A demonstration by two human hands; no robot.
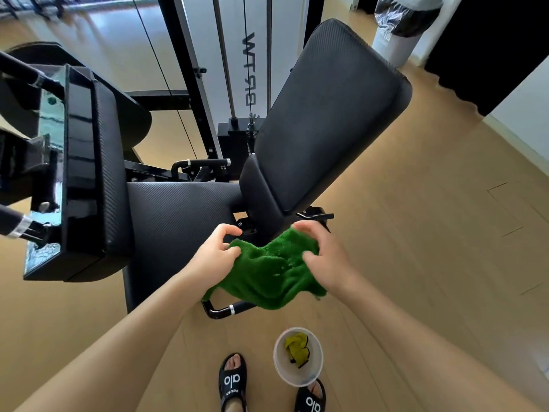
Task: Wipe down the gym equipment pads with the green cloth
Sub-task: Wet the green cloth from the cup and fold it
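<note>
1. Over the near end of the black textured seat pad (pixel 184 215), in mid-air: fluffy green microfibre cloth (pixel 269 270), bunched up and stretched between both hands.
2. Left hand (pixel 212 257) pinched shut on the cloth's left edge, thumb and fingers curled into the fabric.
3. Right hand (pixel 323 257) clamped on the right edge, same sort of grip, fingers hooked over the top.
4. Just beyond the cloth: long black padded backrest (pixel 326 114), tilted up and away. Not touching the cloth as far as can be told.
5. Off to the left: another black rectangular pad (pixel 107 179) on a glossy black frame.
6. Down on the light wooden floor (pixel 416 233): round white plastic tub (pixel 298 356) with a crumpled yellow rag (pixel 297 349) inside, right next to black slide sandals (pixel 233 382).
</note>
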